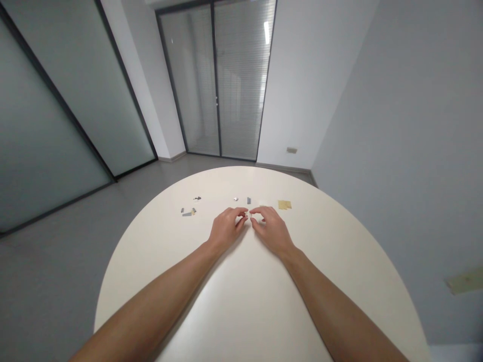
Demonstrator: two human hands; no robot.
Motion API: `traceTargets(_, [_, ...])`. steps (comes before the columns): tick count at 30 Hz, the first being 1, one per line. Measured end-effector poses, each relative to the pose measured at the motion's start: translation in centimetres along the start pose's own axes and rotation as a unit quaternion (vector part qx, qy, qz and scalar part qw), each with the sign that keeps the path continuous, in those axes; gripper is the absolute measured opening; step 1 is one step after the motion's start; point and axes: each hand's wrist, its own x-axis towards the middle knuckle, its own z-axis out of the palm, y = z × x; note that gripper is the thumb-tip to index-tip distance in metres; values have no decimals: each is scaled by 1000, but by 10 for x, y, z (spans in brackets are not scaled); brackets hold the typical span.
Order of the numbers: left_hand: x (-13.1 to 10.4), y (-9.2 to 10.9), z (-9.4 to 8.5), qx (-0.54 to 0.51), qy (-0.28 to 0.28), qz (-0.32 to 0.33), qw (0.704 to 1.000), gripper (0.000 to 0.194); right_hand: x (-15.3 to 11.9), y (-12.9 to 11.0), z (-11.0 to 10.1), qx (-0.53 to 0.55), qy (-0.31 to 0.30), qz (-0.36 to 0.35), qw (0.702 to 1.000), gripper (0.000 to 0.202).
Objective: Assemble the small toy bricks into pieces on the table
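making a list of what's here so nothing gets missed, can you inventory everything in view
tiny piece: one visible, pale, between the hands
yellow pieces: count unclear, overlapping, table's right
grey piece: one, beyond the hands
silvery bits: count unclear, left of grey piece
dark bits: count unclear, far left
strip group: several, grey and yellowish, nearer left
table: one, off-white, centre
glass doorway: one, dark-framed, behind
frosted panels: two visible, greenish grey, left
wall plates: two, pale, back and right walls
floor: grey
left hand, right hand: one each, bare, fingers at tiny piece
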Motion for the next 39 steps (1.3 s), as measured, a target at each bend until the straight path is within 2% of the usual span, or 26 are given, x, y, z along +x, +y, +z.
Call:
traceTargets(19, [2,-1,1,26,-10,-3,1000,27,1,1,-1,-17,-4,-12,1000,15])
traceTargets(39, [1,-3,2,6,24,34,999,18,1,0,-1,-17,4,-5,1000,15])
